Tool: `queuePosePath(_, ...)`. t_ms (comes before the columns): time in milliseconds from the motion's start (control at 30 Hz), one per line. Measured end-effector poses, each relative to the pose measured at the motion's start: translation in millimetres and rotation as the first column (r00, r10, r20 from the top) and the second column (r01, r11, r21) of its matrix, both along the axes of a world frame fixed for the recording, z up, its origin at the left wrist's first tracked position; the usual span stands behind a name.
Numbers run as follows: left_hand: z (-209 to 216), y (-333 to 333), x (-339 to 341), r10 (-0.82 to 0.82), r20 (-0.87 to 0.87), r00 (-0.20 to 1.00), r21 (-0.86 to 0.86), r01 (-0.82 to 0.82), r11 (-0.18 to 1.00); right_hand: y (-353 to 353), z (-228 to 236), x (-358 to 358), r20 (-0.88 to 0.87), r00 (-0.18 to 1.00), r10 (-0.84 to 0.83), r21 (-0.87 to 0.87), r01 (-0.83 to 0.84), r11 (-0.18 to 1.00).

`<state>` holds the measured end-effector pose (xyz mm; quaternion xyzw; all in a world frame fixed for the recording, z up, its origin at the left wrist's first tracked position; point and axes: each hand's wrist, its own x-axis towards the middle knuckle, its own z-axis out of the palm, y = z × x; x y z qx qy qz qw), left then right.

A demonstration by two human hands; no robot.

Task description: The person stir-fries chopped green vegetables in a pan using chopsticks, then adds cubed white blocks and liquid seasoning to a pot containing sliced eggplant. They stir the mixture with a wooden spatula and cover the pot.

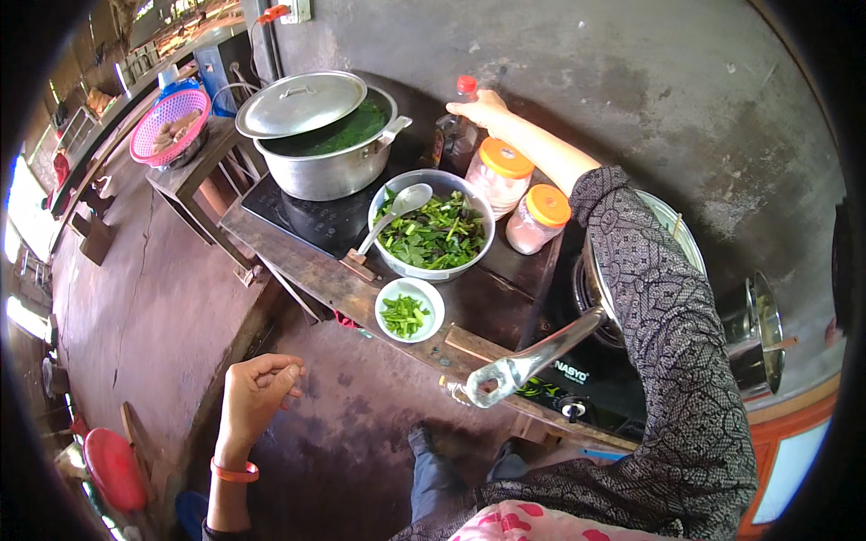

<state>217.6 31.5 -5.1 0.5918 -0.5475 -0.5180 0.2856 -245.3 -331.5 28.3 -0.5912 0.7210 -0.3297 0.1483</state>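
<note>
Past the left end of the wooden tabletop [483,302], I see a pink basket [152,135]. Next comes the left hand [260,394], out in front of the tabletop's front edge. Its fingers are softly bent, and I see nothing in it. Near the back left corner, a big silver pot [320,171] sits on a black hob [293,216], its lid [307,99] crooked on top. To its right is a bowl of cut greens [437,239] with a spoon [410,198] on them. A small white bowl [436,308] is by the front edge.

Close to the back edge is the red-capped bottle [456,142]. It looks about upright, so its long side goes up and down. The right hand [485,110] is at it, and its fingers look wrapped round the neck, under the cap. From the left hand, the bottle is far off, up and to the right. Just right of the bottle are two orange-lidded jars [498,187]. At the right end, a long metal handle [541,356] pokes over a black stove [613,389].
</note>
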Motion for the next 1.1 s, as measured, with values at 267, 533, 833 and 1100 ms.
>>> queuePosePath(267,5,-44,-22,-0.130,-0.104,0.986,-0.115,0.118,0.986,18,12,10,-0.166,0.969,-0.184,-0.247,0.140,0.959)
queuePosePath(533,47,-137,-127,-0.182,0.154,0.971,-0.770,0.233,0.594,78,128,-5,-0.119,0.992,-0.052,-0.496,-0.014,0.868)
queuePosePath(833,163,-150,-318,-0.384,0.133,0.914,-0.932,0.247,0.264,268,264,-59,0.130,0.854,0.504,-0.664,-0.302,0.684)
queuePosePath(1100,186,19,-437,-0.766,-0.188,0.615,-0.840,0.303,0.450,480,263,-123,0.154,0.937,0.313,-0.663,-0.137,0.736)
